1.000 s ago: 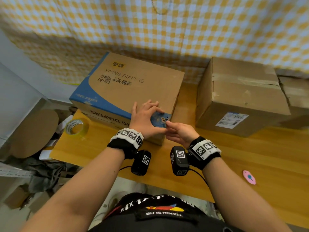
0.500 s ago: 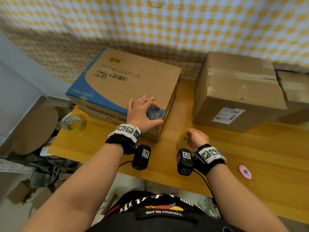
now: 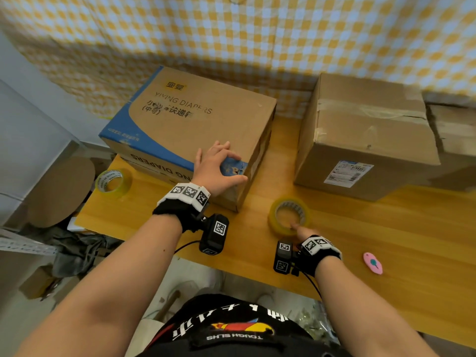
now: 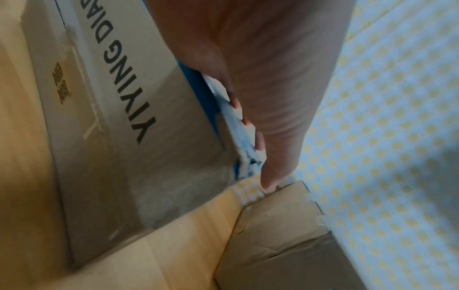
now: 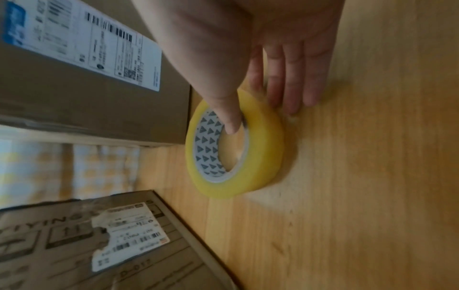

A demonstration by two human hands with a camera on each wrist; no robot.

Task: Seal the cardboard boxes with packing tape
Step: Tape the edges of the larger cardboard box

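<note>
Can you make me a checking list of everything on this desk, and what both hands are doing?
Surface: wooden table, yellow-brown.
Job's things: diaper box with blue stripe; plain cardboard box with shipping label and old tape; tape roll lying flat between them; second tape roll at the table's left edge.
Clutter: pink oval object on the right.
Hands: left hand rests flat on the diaper box corner; right hand grips the tape roll, thumb in its core.
Cables: black wires at both wrist cameras.
Surroundings: yellow checkered cloth behind; cardboard scraps on the floor.
</note>
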